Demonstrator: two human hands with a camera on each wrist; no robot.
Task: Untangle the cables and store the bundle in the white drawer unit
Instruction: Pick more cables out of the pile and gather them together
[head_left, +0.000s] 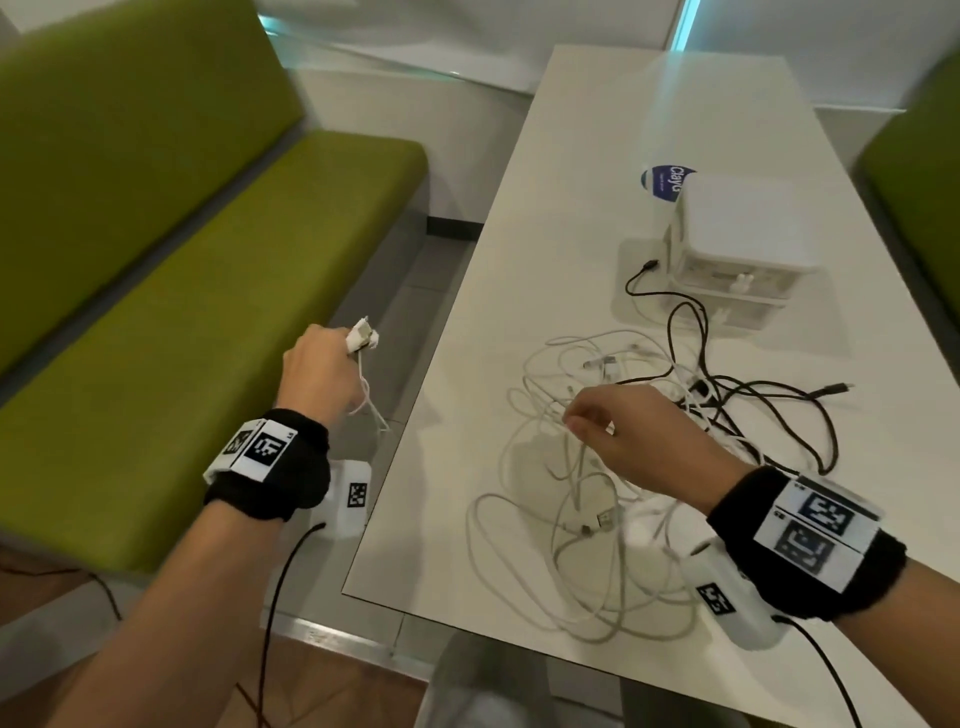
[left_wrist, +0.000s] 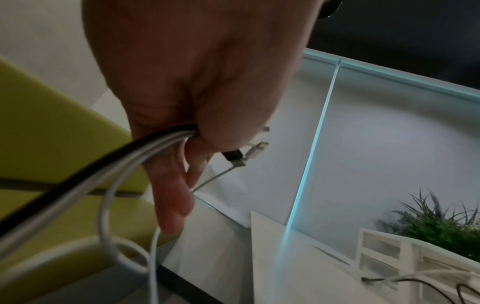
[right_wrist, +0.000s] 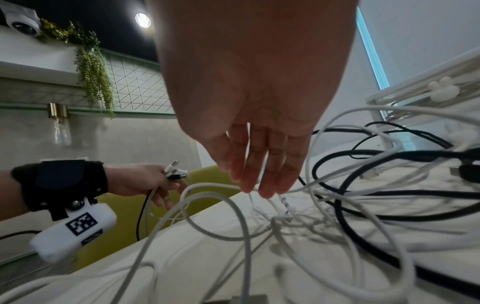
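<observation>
Your left hand (head_left: 319, 366) is out past the table's (head_left: 582, 156) left edge, above the green bench (head_left: 218, 291), fingers curled around several cable ends (head_left: 362, 332): a black one and a few white ones, their plugs poking out past your thumb. Your right hand (head_left: 631, 434) hovers low over the tangle of cables (head_left: 623, 467) on the table, fingers nearly straight and pointing down, the fingertips (right_wrist: 253, 185) at a white strand; whether they pinch it, you cannot tell from these views. The tangle, white loops near you and black ones farther right, spreads from the near table edge up to the white drawer unit (head_left: 737, 249). That unit stands on the table beyond the tangle, its drawers closed; something pale shows through the clear fronts, too blurred to name. A bottle with a blue label (head_left: 667, 182) lies just behind it.
</observation>
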